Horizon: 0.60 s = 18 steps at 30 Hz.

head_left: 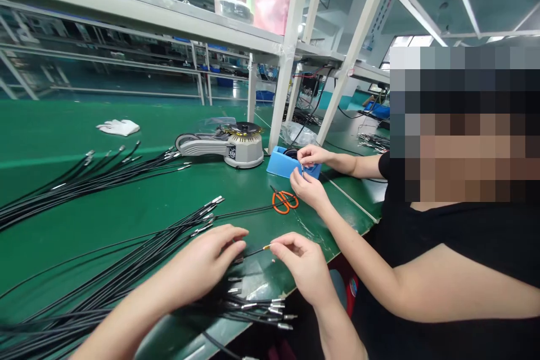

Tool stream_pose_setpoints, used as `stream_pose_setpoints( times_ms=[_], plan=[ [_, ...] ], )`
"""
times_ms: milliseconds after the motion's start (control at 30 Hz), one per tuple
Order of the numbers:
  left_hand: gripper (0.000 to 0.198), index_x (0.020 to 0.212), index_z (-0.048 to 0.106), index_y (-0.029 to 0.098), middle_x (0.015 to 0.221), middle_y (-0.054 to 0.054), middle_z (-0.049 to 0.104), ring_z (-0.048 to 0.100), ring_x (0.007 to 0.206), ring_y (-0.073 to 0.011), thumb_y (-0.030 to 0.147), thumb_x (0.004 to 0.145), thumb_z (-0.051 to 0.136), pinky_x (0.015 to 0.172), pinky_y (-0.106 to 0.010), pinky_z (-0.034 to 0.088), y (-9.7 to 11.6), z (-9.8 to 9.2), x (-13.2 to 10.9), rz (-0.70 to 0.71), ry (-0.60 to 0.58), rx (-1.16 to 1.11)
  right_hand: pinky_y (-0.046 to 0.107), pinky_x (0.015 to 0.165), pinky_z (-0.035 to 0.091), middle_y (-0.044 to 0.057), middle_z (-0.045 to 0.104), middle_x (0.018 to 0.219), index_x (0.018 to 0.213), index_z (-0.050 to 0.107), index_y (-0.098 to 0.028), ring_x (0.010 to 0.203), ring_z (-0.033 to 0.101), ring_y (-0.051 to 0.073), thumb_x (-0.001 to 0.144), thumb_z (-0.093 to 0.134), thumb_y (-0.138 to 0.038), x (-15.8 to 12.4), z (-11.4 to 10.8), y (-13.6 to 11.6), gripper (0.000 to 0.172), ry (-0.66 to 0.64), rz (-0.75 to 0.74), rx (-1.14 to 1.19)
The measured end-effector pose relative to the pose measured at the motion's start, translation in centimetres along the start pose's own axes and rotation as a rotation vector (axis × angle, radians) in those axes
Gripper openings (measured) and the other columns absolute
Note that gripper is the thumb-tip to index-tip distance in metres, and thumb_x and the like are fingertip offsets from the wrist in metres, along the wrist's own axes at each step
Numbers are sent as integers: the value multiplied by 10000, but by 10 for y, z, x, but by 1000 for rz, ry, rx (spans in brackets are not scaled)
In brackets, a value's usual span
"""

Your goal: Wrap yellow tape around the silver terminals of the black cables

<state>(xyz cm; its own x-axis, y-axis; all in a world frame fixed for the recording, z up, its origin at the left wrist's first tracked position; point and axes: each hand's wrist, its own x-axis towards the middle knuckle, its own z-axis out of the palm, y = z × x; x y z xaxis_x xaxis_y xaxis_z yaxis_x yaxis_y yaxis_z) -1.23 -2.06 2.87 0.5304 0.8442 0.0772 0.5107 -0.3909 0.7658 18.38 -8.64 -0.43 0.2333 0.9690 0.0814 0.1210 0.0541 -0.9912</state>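
Left hand (198, 264), right hand (301, 267) close together, pinching thin black cable (251, 254) between them.

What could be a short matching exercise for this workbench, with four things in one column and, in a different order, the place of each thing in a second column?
Things:
1. Thin black cable
2. Orange-handled scissors
3. White gloves
4. Blue box

Places:
A. Under the co-worker's hands
B. Pinched in the person's right hand
C. On the green work mat, beside the co-worker's lower hand
D. On the mat, left of the grey tape dispenser

Right pairs: 1-B, 2-C, 3-D, 4-A.
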Motion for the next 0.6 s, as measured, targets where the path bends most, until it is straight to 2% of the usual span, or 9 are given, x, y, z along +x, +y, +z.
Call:
stream_pose_setpoints(
  times_ms=[100,167,367,600],
  plan=[
    [235,932,725,286,989,-15,719,625,920,-231,409,817,561,835,-269,425,-5,-15,-4,-103,-179,46,279,663,468,31,674,686,738,705,-158,667,601,173,771,658,-356,2,-1,3,207,-15,40,-36],
    [211,899,726,285,938,-9,721,634,866,-210,380,820,554,783,-243,432,-8,-16,-6,-119,-262,52,288,664,469,38,681,687,743,710,-155,675,609,183,772,649,-365,3,-3,6,221,-25,62,-63],
    [152,756,684,225,743,6,671,593,691,-164,323,788,572,634,-209,402,-2,10,-6,-110,-242,23,288,669,474,41,706,718,728,711,-168,683,629,187,768,634,-321,3,-13,1,176,-128,55,-185],
    [250,786,633,195,699,22,617,521,638,-140,407,818,505,577,-212,367,20,30,6,-119,-252,-19,255,632,444,16,671,668,687,668,-159,635,587,154,752,640,-314,0,-18,-5,170,-113,88,-197]
  ],
)
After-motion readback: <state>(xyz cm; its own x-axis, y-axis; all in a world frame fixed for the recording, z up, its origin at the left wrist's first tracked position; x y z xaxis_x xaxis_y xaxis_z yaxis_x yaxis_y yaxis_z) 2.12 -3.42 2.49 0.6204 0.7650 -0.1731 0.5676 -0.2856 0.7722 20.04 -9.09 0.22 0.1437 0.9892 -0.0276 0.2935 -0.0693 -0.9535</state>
